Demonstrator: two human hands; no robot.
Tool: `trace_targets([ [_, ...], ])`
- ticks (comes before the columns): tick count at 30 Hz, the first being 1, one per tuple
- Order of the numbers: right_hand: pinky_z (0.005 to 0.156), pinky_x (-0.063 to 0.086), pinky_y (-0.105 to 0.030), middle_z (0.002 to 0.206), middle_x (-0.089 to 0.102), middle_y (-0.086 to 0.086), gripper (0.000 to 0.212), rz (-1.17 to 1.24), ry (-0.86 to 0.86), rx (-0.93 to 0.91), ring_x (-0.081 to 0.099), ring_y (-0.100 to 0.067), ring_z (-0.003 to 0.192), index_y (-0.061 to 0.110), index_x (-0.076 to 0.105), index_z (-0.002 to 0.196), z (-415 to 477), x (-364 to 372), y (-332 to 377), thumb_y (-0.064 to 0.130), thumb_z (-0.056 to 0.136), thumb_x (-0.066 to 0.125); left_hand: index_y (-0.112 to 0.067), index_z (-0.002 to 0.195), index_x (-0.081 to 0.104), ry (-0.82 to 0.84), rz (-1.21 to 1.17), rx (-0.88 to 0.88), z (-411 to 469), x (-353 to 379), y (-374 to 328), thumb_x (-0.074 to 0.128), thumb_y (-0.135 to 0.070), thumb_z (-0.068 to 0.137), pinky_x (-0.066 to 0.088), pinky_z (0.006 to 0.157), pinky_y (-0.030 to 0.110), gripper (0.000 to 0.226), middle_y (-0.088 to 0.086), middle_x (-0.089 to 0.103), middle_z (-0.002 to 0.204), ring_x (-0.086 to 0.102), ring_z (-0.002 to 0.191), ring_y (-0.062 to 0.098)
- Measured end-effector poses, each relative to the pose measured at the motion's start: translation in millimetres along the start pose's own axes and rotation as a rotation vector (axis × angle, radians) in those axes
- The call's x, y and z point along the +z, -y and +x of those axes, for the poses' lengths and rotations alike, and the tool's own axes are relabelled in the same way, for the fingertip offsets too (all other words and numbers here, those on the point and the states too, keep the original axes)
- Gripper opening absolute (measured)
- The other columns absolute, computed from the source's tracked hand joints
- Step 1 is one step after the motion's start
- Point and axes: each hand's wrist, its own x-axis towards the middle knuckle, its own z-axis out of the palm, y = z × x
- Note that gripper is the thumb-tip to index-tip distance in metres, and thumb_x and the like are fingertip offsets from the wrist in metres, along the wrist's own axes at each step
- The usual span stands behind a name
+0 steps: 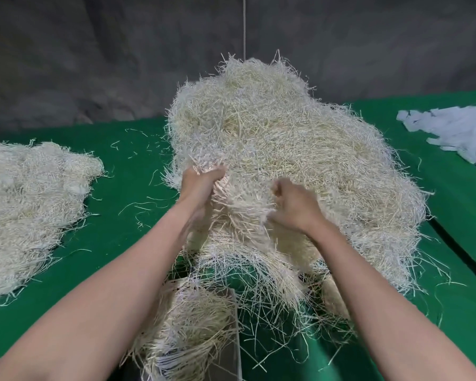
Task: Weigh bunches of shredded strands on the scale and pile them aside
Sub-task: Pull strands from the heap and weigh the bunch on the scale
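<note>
Heap (286, 138) of pale shredded strands dead centre on the green table (127, 215), tallest thing in view. Dug into the heap's near-left face: left hand (204, 185), fingers curled around a tuft, clenched on strands. Just beside it on the near face: right hand (294, 207), knuckles up, fingers curled into the same material, also grasping strands. Between the two hands, a bunch (242, 207), motion-blurred; cannot tell whether clear of the heap or tangled in it. Long strands trailing down from it toward the near table edge.

Below the forearms, the scale (230, 350): grey metal platform, mostly covered by a smaller bunch (187, 325) that drapes over its left side.

Far left on the table, a second pile (30, 204), flatter, well apart from the heap. Loose single strands (138, 207) scattered on the green between the two.

Far right, white paper strips (451, 133) in a loose stack, apart from the heap. Behind the table, a dark grey backdrop (94, 64); thin cord (243, 23) hanging down to just above the heap's top.
</note>
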Motion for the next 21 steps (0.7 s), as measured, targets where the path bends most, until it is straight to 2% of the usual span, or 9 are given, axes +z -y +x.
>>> trace_targets([
  [2, 0.074, 0.039, -0.016, 0.089, 0.048, 0.013, 0.041, 0.263, -0.085, -0.136, 0.048, -0.001, 0.076, 0.024, 0.044, 0.103, 6, -7, 31, 0.021, 0.073, 0.072, 0.004, 0.139, 0.033, 0.060, -0.059, -0.030, -4, -2, -1, 0.072, -0.021, 0.080, 0.035, 0.108, 0.039, 0.076, 0.016, 0.047, 0.138, 0.048, 0.125, 0.024],
  [4, 0.057, 0.035, -0.013, 0.078, 0.047, 0.011, 0.027, 0.458, -0.152, -0.183, 0.043, -0.001, 0.063, 0.025, 0.042, 0.086, 9, 3, 55, 0.012, 0.078, 0.065, 0.004, 0.124, 0.050, 0.143, -0.187, -0.090, -11, 0, -8, 0.066, -0.019, 0.085, 0.054, 0.078, 0.028, 0.049, 0.010, 0.061, 0.107, 0.067, 0.083, 0.014],
  [7, 0.051, 0.034, -0.015, 0.068, 0.045, 0.010, 0.027, 0.408, -0.092, -0.127, 0.039, -0.004, 0.054, 0.029, 0.042, 0.076, 9, 43, 58, 0.006, 0.086, 0.052, -0.001, 0.107, 0.057, 0.259, -0.495, -0.153, -15, -2, -27, 0.058, -0.012, 0.089, 0.051, 0.051, 0.026, 0.021, 0.005, 0.060, 0.072, 0.057, 0.049, 0.012],
  [9, 0.052, 0.044, -0.020, 0.078, 0.051, 0.011, 0.025, 0.223, 0.036, -0.019, 0.043, -0.004, 0.055, 0.031, 0.049, 0.087, 2, 69, 35, 0.006, 0.089, 0.047, -0.001, 0.106, 0.058, 0.250, -0.518, -0.103, -14, -7, -41, 0.060, -0.009, 0.085, 0.054, 0.056, 0.027, 0.022, 0.009, 0.064, 0.077, 0.062, 0.059, 0.014],
  [12, 0.063, 0.056, -0.023, 0.105, 0.058, 0.004, 0.020, 0.039, 0.233, 0.191, 0.050, -0.005, 0.062, 0.019, 0.058, 0.095, -12, 89, -1, 0.004, 0.087, 0.047, 0.002, 0.115, 0.055, 0.130, -0.219, 0.004, -15, -10, -52, 0.067, -0.015, 0.075, 0.052, 0.091, 0.042, 0.045, 0.021, 0.058, 0.124, 0.060, 0.113, 0.030],
  [14, 0.052, 0.051, -0.018, 0.116, 0.056, 0.006, 0.024, 0.172, 0.174, 0.251, 0.051, -0.002, 0.055, 0.016, 0.060, 0.102, -15, 77, -3, 0.003, 0.086, 0.047, 0.005, 0.118, 0.054, 0.069, 0.102, 0.145, -13, -8, -49, 0.063, -0.016, 0.086, 0.055, 0.066, 0.026, 0.040, 0.018, 0.065, 0.103, 0.068, 0.087, 0.020],
  [16, 0.052, 0.050, -0.024, 0.091, 0.060, 0.008, 0.021, 0.423, -0.111, 0.150, 0.048, -0.004, 0.050, 0.024, 0.055, 0.083, -12, 45, 12, 0.003, 0.084, 0.050, -0.003, 0.095, 0.062, 0.085, 0.405, 0.302, -13, -6, -42, 0.060, -0.019, 0.091, 0.042, 0.045, 0.016, 0.017, 0.007, 0.059, 0.080, 0.055, 0.055, 0.011],
  [18, 0.055, 0.044, -0.019, 0.083, 0.056, 0.005, 0.026, 0.651, -0.317, -0.033, 0.046, -0.004, 0.057, 0.026, 0.048, 0.080, -6, 8, 35, 0.002, 0.077, 0.059, -0.006, 0.086, 0.061, 0.131, 0.549, 0.340, -14, -2, -36, 0.062, -0.024, 0.090, 0.045, 0.053, 0.024, 0.019, 0.011, 0.060, 0.084, 0.052, 0.061, 0.016],
  [21, 0.055, 0.046, -0.010, 0.105, 0.052, 0.012, 0.046, 0.942, -0.077, -0.173, 0.058, 0.002, 0.066, 0.034, 0.046, 0.098, 4, -5, 70, 0.000, 0.074, 0.064, 0.005, 0.093, 0.060, 0.209, 0.536, 0.356, -20, 7, -42, 0.064, -0.028, 0.087, 0.052, 0.065, 0.034, 0.034, 0.020, 0.063, 0.089, 0.057, 0.070, 0.024],
])
